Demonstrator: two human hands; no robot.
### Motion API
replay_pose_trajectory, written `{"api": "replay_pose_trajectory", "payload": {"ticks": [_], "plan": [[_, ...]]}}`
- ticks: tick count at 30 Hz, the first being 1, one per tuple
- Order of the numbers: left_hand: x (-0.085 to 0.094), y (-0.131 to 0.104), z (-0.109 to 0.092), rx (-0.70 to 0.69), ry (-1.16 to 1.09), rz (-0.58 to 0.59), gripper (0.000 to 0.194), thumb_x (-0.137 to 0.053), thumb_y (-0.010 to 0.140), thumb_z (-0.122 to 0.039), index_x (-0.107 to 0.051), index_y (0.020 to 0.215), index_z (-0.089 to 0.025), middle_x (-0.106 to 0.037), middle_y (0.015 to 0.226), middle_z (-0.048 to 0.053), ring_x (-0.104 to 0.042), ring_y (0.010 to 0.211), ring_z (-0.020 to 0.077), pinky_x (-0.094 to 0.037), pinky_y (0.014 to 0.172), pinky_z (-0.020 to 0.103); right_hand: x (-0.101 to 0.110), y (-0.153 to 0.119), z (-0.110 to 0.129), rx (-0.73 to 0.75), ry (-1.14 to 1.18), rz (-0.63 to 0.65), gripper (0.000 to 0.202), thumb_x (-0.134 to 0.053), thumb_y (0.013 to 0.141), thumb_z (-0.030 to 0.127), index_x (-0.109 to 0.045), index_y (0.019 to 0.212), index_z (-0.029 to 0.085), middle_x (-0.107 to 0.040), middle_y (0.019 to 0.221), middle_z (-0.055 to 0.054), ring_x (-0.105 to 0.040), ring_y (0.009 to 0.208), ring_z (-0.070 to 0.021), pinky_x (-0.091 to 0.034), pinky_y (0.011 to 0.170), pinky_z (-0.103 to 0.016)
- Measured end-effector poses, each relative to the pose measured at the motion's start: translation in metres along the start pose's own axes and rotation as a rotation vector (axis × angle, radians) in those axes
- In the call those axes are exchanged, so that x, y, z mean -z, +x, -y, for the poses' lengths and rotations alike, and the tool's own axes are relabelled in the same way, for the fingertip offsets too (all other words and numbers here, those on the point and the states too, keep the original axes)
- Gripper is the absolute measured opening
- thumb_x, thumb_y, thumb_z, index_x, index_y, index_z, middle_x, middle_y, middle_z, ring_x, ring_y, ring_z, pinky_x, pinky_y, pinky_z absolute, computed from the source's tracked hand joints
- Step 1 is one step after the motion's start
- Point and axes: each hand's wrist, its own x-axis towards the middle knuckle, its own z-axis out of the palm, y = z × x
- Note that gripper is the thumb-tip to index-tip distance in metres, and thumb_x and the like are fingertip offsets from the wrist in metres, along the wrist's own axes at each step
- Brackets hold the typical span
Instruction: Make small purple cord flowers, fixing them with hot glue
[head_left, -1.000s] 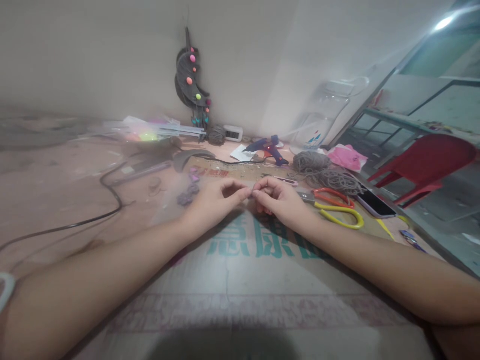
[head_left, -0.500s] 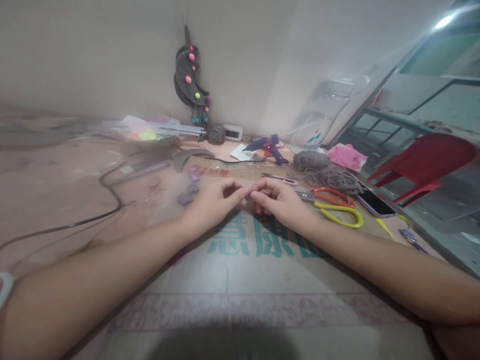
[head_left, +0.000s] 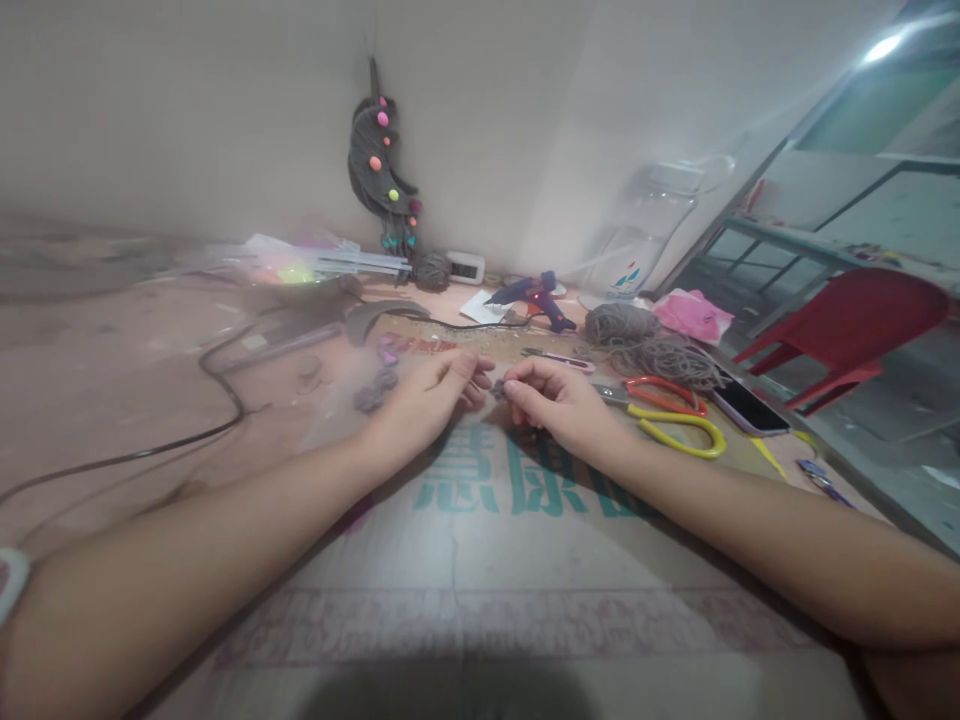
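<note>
Over the cardboard sheet [head_left: 450, 560], my right hand [head_left: 551, 392] pinches a small grey-purple piece [head_left: 498, 389] between thumb and fingertips. The piece is too small and blurred to name. My left hand [head_left: 442, 392] is just left of it, fingers loosely stretched and apart from the piece, holding nothing I can see. Beside the left hand lie a little heap of grey-purple pieces [head_left: 375, 390] and a pinkish-purple one [head_left: 388, 349]. Close to the right hand are scissors [head_left: 679, 435] with yellow and red handles, and small pink-handled snips [head_left: 559, 359].
Behind my hands stand a glue gun [head_left: 529, 293] with a lit red spot, grey yarn [head_left: 626, 325] and a clear bottle [head_left: 637, 235]. A phone [head_left: 750, 402] lies right. A grey crescent ornament with coloured balls [head_left: 375, 160] hangs on the wall. A black cable [head_left: 172, 440] crosses the left side.
My left hand has let go of the small piece and drawn slightly left, its fingers loosening. My right hand stays in place, still pinching the piece, which now shows more.
</note>
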Motion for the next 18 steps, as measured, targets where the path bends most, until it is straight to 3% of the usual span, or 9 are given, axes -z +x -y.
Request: {"api": "replay_pose_trajectory", "payload": {"ticks": [2,5,12,18], "plan": [[-0.0010,0.0022,0.0025,0.015,-0.104,-0.056,0.041,-0.042,0.095,-0.047,-0.061,0.107,-0.013,-0.065,0.090,0.007,-0.061,0.074,0.0140,-0.049,0.070,0.027,0.0001,-0.0002,0.0004,0.007,0.014,-0.002,0.019,-0.060,0.084,0.036,-0.054,0.082,0.018,-0.056,0.055,0.006,-0.044,0.045,-0.0061,-0.034,0.045,-0.020],[-0.0011,0.0041,0.0025,0.045,-0.135,-0.116,0.032,-0.048,0.093,-0.040,-0.061,0.101,-0.013,-0.064,0.085,0.005,-0.060,0.069,0.0124,-0.050,0.067,0.026,0.0006,0.0002,-0.0013,0.020,0.019,-0.006,0.019,-0.060,0.085,0.036,-0.055,0.082,0.017,-0.057,0.056,0.006,-0.043,0.044,-0.0055,-0.033,0.044,-0.020],[0.0024,-0.0003,-0.0038,0.061,0.071,-0.053,0.028,-0.059,0.085,-0.041,-0.064,0.079,-0.015,-0.066,0.076,0.004,-0.059,0.065,0.0124,-0.045,0.060,0.023,0.0000,0.0011,-0.0019,0.031,0.039,-0.024,0.021,-0.061,0.083,0.038,-0.055,0.083,0.017,-0.056,0.055,0.006,-0.043,0.043,-0.0058,-0.030,0.042,-0.020],[0.0048,0.0016,-0.0002,0.027,0.092,-0.071,0.025,-0.061,0.084,-0.042,-0.064,0.084,-0.016,-0.067,0.081,0.003,-0.059,0.070,0.0136,-0.046,0.064,0.025,0.0000,0.0009,-0.0016,0.024,0.038,-0.025,0.020,-0.060,0.083,0.037,-0.055,0.083,0.018,-0.056,0.056,0.006,-0.043,0.043,-0.0056,-0.030,0.043,-0.020]]}}
